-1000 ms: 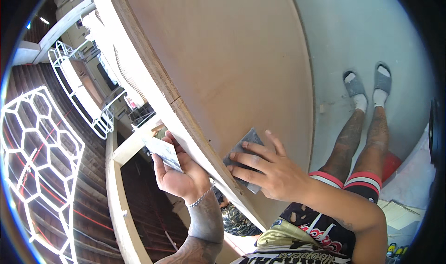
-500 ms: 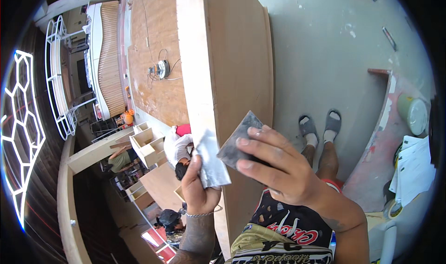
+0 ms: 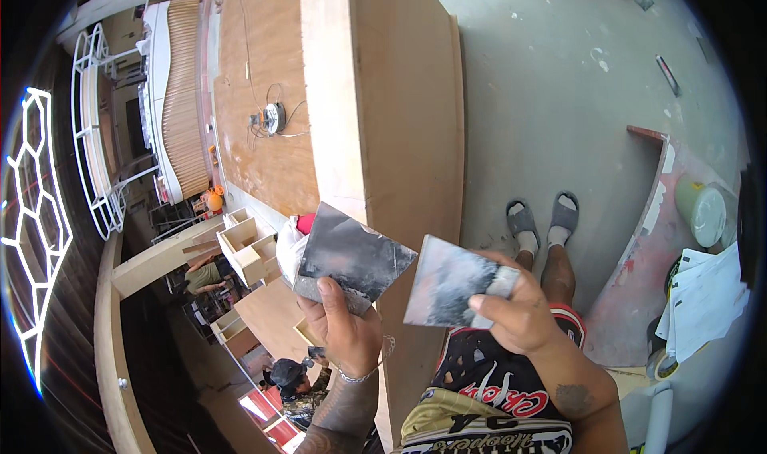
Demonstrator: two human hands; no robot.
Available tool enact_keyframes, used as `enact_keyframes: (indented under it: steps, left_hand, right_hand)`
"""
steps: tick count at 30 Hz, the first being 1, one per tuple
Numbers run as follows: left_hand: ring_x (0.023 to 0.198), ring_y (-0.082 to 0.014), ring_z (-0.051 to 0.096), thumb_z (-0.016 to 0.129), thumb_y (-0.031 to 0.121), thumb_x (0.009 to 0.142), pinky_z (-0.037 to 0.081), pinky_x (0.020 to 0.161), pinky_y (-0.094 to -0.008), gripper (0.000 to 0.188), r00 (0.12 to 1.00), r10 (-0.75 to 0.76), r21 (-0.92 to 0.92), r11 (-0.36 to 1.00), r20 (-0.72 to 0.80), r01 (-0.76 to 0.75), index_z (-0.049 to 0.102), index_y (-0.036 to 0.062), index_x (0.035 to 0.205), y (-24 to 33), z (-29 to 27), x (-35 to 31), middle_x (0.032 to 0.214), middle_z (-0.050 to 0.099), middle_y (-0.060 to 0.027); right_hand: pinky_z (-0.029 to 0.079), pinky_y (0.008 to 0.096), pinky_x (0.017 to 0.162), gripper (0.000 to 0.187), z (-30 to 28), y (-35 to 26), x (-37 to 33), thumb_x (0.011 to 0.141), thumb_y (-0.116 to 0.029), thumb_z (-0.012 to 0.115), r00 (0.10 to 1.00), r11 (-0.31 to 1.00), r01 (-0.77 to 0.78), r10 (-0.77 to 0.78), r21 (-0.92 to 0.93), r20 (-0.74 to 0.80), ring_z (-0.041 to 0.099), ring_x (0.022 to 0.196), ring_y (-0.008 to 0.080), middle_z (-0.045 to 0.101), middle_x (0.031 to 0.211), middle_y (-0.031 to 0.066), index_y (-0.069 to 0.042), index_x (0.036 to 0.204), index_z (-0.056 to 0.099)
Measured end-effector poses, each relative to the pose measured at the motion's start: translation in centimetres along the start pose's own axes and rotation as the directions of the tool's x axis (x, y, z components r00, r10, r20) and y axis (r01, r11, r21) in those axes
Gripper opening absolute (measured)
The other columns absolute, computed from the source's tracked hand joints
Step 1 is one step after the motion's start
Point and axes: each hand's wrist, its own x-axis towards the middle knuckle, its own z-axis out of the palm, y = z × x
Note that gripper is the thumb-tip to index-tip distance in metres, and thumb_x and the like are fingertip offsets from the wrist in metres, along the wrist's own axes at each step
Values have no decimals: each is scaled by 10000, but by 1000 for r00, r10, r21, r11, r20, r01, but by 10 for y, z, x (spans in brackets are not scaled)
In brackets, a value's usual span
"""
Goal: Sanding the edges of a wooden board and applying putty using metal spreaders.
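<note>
A worker holds a dark, flat plate [image 3: 351, 250] in the left hand [image 3: 350, 336] and a silvery, smudged plate [image 3: 446, 282] in the right hand [image 3: 518, 312], edges just apart, beside a long wooden panel [image 3: 407, 134]. Both thumbs press on top. Smears mark both faces; from here, I cannot tell how much work is finished or left.

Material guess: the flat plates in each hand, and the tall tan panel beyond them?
Left-hand plate: probably thin metal, dark grey with a slight sheen and pale streaks.
Right-hand plate: likely metal too, silvery under whitish and dark smears; plastic isn't ruled out for either.
Tan panel: looks like plywood, matte, apparently unpainted, given its even wood-brown face.
</note>
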Motion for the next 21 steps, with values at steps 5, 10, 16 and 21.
enact_keyframes:
  steps: [5,10,16,21]
  left_hand:
    - [1121,-179,605,544,229,1062,484,988,-354,328,986,106,217,967,125,-132,521,12,1307,-11,2,-11,1216,625,-89]
    - [984,-136,557,594,224,1034,457,905,-302,403,959,-23,348,934,282,-79,486,-43,1315,-8,-3,-14,1140,612,-99]
    - [1095,-242,625,617,224,999,510,933,-366,376,945,69,416,886,321,-206,550,-35,1264,-12,-27,4,1224,646,-175]
    - [1104,-295,670,509,306,1046,581,926,-391,386,959,120,-19,991,-255,-129,582,10,1282,-20,-63,56,1128,698,-165]
  right_hand:
    - [496,358,996,432,-3,10,7,922,85,551,987,963,-153,159,221,-8,632,1113,165,647,1217,89,-4,1343,522]
    - [500,357,991,417,-12,3,12,927,83,546,977,940,-203,215,275,-13,633,1114,164,654,1205,86,-9,1334,526]
    - [483,331,1008,456,-23,-37,47,933,85,502,992,990,-123,125,-70,27,622,1136,144,661,1236,104,14,1383,516]
    - [491,340,984,540,-43,-70,120,849,112,448,957,828,285,-218,-483,191,664,1126,250,665,1276,167,-5,1354,597]
